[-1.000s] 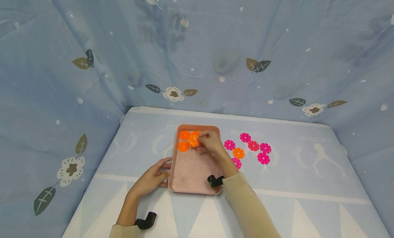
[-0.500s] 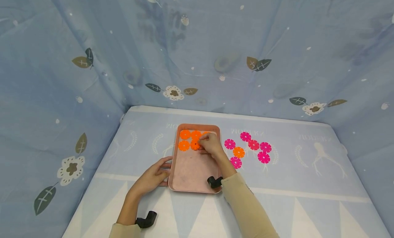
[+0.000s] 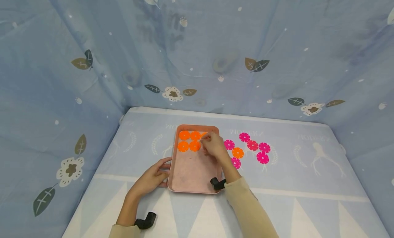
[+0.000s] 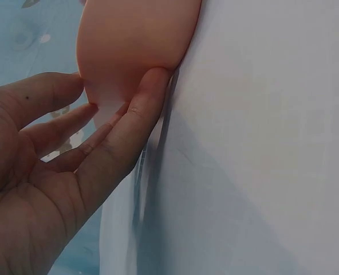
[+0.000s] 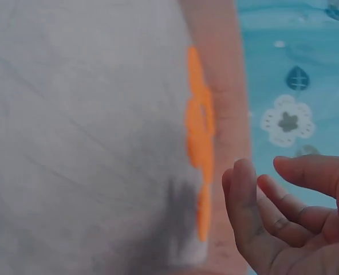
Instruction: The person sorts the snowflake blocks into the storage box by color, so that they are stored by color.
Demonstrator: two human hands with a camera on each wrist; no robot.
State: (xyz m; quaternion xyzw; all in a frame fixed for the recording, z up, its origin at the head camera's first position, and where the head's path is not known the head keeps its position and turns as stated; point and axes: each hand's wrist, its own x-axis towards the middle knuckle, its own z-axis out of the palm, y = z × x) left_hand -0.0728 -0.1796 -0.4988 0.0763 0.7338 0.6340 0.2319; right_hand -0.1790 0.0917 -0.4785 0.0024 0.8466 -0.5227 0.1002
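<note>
A pink rectangular tray (image 3: 191, 173) lies on the cloth-covered table. Inside its far end sit several flat orange notched discs (image 3: 183, 146), in two rows. My right hand (image 3: 213, 145) is over the right part of the tray, beside the disc (image 3: 194, 146) in the second row, and partly covers another disc (image 3: 204, 134). The right wrist view shows thumb and fingers (image 5: 247, 200) apart with nothing between them. At the tray's left side is my left hand (image 3: 150, 179). In the left wrist view its loosely extended fingers touch the tray's outer wall (image 4: 138, 46).
Right of the tray several pink discs (image 3: 262, 158), a redder disc (image 3: 252, 145) and one orange disc (image 3: 238, 152) lie flat on the table. Blue floral cloth (image 3: 197, 60) rises behind the table. A black angular piece (image 3: 146, 221) is at each wrist.
My right hand has set an orange disc down in the second row and let go, then shifted slightly right. My left hand has stayed at the tray's side.
</note>
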